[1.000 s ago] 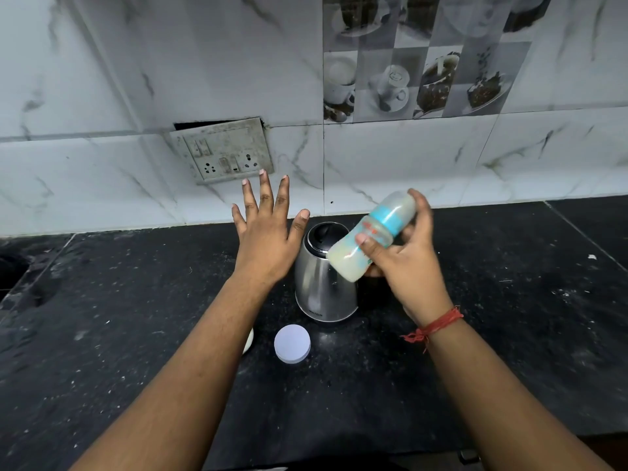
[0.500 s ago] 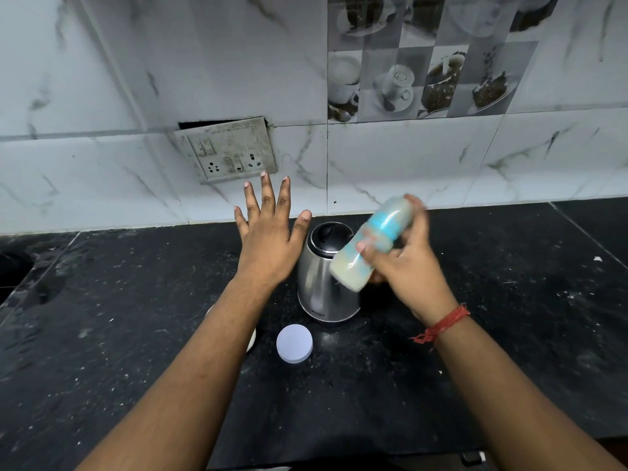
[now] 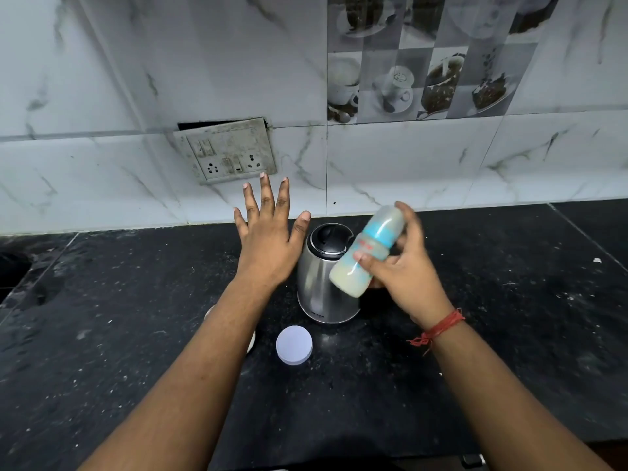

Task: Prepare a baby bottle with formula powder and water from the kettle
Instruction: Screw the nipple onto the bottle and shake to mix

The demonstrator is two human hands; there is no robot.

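Observation:
My right hand (image 3: pixel 406 271) grips a baby bottle (image 3: pixel 368 253) with a blue collar and a clear cap, tilted so its top points up and to the right. Milky liquid fills it. The bottle hangs in front of a steel kettle (image 3: pixel 321 287) with a black lid, which stands on the black counter (image 3: pixel 136 300). My left hand (image 3: pixel 268 237) hovers flat with spread fingers just left of the kettle and holds nothing. A white round lid (image 3: pixel 294 345) lies on the counter in front of the kettle. A white container (image 3: pixel 250 341) is mostly hidden under my left forearm.
A loose switch and socket plate (image 3: pixel 226 151) hangs on the marble tiled wall behind the counter. A dark sink opening (image 3: pixel 12 270) sits at the far left. The counter's front edge runs along the bottom of the view.
The bottle in my right hand shifts slightly between frames, rocking in the same tilted pose above the kettle. My left hand stays spread in place.

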